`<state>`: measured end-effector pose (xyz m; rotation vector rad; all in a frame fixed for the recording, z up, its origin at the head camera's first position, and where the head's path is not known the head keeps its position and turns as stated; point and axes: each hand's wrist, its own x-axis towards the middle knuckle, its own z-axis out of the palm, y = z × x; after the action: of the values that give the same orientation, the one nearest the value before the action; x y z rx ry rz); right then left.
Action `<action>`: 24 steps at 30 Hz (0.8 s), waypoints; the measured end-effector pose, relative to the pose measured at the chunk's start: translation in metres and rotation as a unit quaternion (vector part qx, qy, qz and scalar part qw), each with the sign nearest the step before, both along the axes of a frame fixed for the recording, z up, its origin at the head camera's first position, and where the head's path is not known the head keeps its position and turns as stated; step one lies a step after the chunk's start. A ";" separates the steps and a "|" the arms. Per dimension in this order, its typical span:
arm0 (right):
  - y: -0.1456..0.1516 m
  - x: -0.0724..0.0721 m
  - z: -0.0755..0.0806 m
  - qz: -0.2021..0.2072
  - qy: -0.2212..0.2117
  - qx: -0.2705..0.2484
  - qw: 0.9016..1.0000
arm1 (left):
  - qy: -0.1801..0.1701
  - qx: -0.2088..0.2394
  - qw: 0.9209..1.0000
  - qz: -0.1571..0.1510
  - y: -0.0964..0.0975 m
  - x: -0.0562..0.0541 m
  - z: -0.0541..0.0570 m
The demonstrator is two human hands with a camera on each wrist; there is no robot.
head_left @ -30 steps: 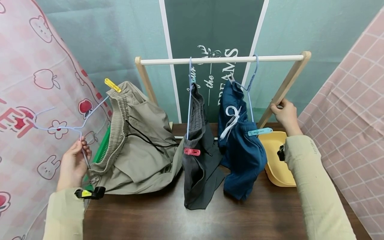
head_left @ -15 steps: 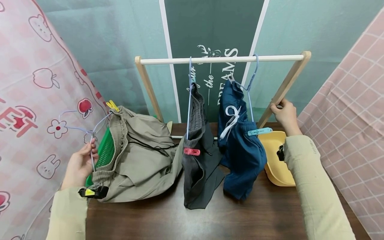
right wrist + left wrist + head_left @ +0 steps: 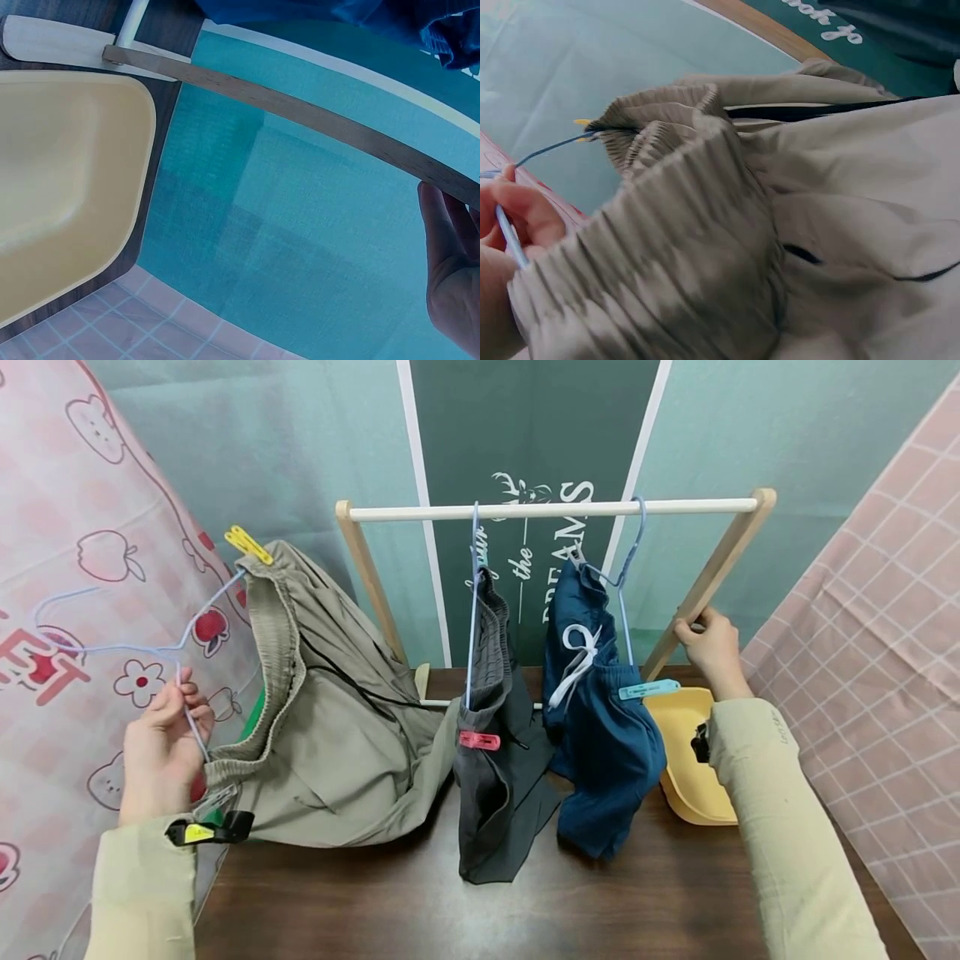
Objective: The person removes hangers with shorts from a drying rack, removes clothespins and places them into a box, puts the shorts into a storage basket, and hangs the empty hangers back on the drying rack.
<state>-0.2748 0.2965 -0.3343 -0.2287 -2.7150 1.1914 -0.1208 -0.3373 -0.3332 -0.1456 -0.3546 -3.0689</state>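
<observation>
My left hand grips a light blue hanger by one arm, just below its hook. From that hanger spread khaki drawstring pants, clipped by a yellow clothespin at the far end and a grey clothespin near my wrist. Their gathered waistband fills the left wrist view. On the other side, my right hand holds the wooden leg of a clothes rack; the right wrist view shows thumb and fingers at its edge. Dark grey pants and blue pants hang from the white rail.
Beside the rack's right leg sits a yellow bin. A green basket is mostly hidden behind the khaki pants. A pink clothespin and a light blue clothespin clip the hanging pants. Patterned cloths enclose the brown table.
My left hand dipped rightward with the hanger half a second ago, then rose and swung left, lifting the khaki waistband. The right hand stays on the rack leg.
</observation>
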 end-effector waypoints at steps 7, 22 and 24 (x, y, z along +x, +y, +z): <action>0.000 0.001 0.000 0.001 0.002 0.002 1.000 | 0.038 0.024 0.998 0.052 0.003 -0.002 0.019; 0.000 0.000 0.000 -0.003 0.002 0.019 1.000 | 0.039 0.037 0.969 0.242 0.007 -0.003 0.054; 0.000 0.000 0.000 -0.005 0.002 0.022 1.000 | 0.040 0.039 0.962 0.266 0.007 -0.002 0.060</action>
<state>-0.2745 0.2969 -0.3344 -0.2332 -2.7296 1.1274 -0.1231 -0.3299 -0.2735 -0.1429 -0.2216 -2.5314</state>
